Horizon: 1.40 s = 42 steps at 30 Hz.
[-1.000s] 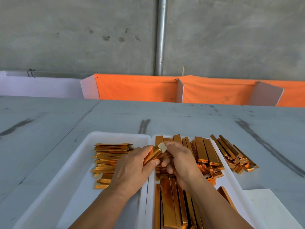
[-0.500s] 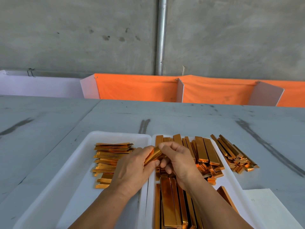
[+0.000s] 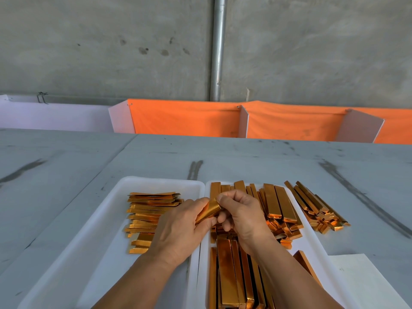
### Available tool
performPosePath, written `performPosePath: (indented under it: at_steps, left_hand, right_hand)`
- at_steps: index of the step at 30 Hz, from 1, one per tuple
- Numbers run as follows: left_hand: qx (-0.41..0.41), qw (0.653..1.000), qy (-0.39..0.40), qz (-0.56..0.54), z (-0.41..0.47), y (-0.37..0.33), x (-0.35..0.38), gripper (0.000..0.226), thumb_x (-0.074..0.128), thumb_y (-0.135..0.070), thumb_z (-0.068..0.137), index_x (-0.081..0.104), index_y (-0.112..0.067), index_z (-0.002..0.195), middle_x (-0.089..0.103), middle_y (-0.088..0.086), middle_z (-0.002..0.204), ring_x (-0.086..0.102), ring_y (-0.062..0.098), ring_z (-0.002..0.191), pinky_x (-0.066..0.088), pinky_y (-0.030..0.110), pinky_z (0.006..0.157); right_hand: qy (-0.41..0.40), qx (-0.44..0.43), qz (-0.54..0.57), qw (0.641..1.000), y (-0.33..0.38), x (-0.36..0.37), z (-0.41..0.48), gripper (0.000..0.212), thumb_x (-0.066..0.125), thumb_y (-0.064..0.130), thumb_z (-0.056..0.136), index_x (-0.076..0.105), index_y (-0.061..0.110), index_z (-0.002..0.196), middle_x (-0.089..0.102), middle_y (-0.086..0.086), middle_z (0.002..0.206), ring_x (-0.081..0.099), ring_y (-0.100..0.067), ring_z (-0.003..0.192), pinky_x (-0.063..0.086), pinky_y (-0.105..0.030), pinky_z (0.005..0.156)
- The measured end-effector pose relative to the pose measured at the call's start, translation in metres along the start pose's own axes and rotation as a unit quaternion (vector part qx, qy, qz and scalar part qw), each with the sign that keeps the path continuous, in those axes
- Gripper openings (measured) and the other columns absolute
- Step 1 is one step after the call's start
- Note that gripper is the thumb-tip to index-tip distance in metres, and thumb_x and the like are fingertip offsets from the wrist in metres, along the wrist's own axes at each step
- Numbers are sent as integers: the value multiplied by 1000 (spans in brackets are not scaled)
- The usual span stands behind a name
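1. The piece in work is one gold foil carton (image 3: 208, 211), held above the seam where the two white trays meet. It is tilted, with its upper end toward the right hand.
2. The left hand (image 3: 178, 230) is closed round the lower part of that carton. The right hand (image 3: 240, 217) pinches its upper end between thumb and curled fingers. I judge it is shaping or closing that end, though the fingers hide the flap itself.
3. Done so far, judging by how things lie: the right tray (image 3: 316, 244) carries many made-up cartons. One row (image 3: 276, 204) leans at the far end, and a second row (image 3: 229, 275) lies lengthwise nearer the person.
4. A loose heap of gold cartons (image 3: 316, 208) lies on the bench (image 3: 245, 157) just beside the right tray's far corner. Whether these are finished or set aside I cannot tell.
5. Left to do: a stack of flat gold blanks (image 3: 149, 217) sits in the left tray (image 3: 156, 181), partly hidden by the left hand. It is several layers deep, so a fair share of the work seems to remain.
6. My estimate is that the job is somewhere past the middle, since the made-up cartons look more numerous than the blanks. The carton in hand is not yet set down among the finished ones.
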<state>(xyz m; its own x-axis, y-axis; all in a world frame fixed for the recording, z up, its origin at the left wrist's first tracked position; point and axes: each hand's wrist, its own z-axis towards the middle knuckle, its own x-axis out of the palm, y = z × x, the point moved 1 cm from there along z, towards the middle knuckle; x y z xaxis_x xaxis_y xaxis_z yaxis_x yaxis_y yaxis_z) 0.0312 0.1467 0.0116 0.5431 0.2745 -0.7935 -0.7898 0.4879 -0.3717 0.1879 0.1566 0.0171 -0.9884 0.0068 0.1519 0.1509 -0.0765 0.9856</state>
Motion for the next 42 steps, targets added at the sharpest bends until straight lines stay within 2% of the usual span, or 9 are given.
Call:
performPosePath:
  at_steps: [12, 20, 28, 34, 42]
  left_hand:
    - [-3, 1000, 6, -7, -1, 1, 0, 38, 50, -59, 91, 52, -36, 121, 51, -16, 87, 51, 4, 76, 35, 10, 63]
    - [-1, 1000, 2, -18, -1, 2, -1, 38, 53, -56, 90, 52, -37, 124, 54, -15, 88, 54, 5, 78, 47, 18, 69]
    - [-2, 1000, 6, -8, -2, 1, -1, 39, 53, -55, 91, 49, -39, 127, 51, -16, 88, 52, 4, 78, 39, 13, 66]
    - [-12, 1000, -3, -28, -1, 2, -1, 42, 54, -54, 91, 51, -37, 129, 58, -15, 97, 55, 5, 85, 47, 17, 74]
    - [-11, 1000, -3, -29, -1, 2, -1, 40, 54, -55, 91, 52, -37, 127, 56, -15, 94, 55, 6, 83, 44, 15, 71]
  right_hand:
    - [10, 14, 4, 1000, 2, -1, 0, 7, 65, 12, 93, 67, 5, 91, 61, -10, 56, 47, -16, 40, 43, -23, 43]
    - [8, -6, -32, 999, 3, -1, -1, 9, 66, 12, 93, 70, 4, 90, 64, -11, 57, 52, -16, 41, 47, -23, 44]
    - [-12, -5, -59, 998, 3, -3, -2, 11, 69, 16, 91, 75, 10, 84, 60, -7, 56, 47, -13, 42, 44, -23, 46]
    - [5, -5, -43, 999, 6, -2, -4, 20, 58, 6, 96, 76, 12, 89, 58, -5, 54, 48, -12, 43, 43, -22, 44]
    - [13, -6, -52, 999, 6, -1, -4, 19, 57, 5, 96, 74, 11, 90, 58, -5, 53, 47, -12, 41, 43, -22, 44]
